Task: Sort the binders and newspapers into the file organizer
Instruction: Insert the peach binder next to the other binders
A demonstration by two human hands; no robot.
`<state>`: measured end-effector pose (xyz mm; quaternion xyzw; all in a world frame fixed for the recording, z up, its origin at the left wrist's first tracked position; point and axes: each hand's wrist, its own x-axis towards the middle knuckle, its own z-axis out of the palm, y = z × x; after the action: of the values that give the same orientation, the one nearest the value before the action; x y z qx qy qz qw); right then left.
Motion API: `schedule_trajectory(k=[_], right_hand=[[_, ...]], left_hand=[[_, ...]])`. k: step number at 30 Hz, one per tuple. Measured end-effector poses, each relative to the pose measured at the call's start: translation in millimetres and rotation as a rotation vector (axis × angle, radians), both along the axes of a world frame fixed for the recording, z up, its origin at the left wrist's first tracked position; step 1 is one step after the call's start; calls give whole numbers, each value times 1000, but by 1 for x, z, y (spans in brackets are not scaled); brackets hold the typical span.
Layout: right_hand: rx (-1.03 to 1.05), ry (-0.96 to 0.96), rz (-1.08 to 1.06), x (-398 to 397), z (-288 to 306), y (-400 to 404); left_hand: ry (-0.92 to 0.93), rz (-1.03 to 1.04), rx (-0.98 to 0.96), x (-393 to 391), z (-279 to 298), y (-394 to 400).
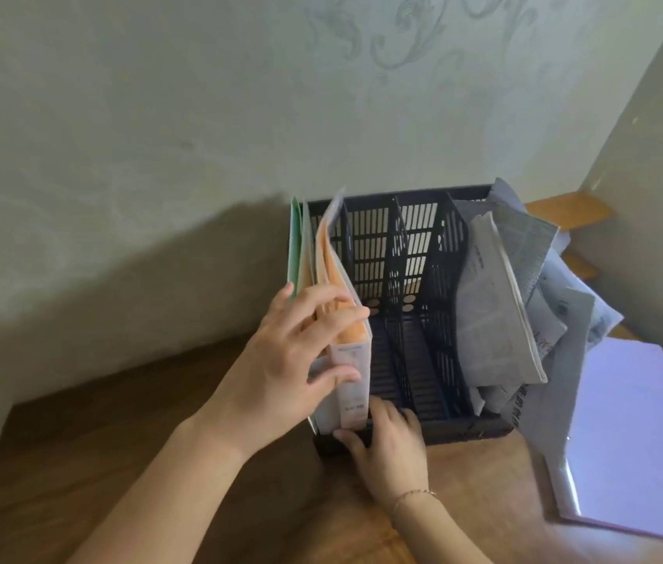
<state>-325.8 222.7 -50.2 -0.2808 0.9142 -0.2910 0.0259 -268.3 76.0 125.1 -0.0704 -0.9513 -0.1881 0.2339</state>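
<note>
A black slotted file organizer (411,246) stands on the wooden table against the wall. Its leftmost slot holds upright binders: an orange-and-white one (352,360) and a green one (294,246) behind it. My left hand (301,352) grips the orange-and-white binder near its spine, fingers over the top edge and thumb on the spine. My right hand (386,445) rests on the organizer's front lower edge, fingers curled over the rim. Folded newspapers (496,311) fill the rightmost slot and spill out to the right. The two middle slots hold nothing.
A lilac binder (639,441) lies flat on the table at the right, partly under the spilled newspapers. Walls close in behind and to the right. The brown table top (158,462) stretches to the left and front.
</note>
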Motion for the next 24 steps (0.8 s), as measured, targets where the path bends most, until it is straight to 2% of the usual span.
schedule_trajectory(k=[6,15,23,24], right_hand=[[20,114,-10,5,-5,4],[81,63,-81,6,6,-4],[98,-52,57,5,22,5],[12,-53,96,6,37,7]], left_hand=[[-19,-44,62,-1,0,-3],[19,-24,84,-2,-4,-3],[-14,-22,-3,0,0,-5],[-20,-29,-2,1,3,-5]])
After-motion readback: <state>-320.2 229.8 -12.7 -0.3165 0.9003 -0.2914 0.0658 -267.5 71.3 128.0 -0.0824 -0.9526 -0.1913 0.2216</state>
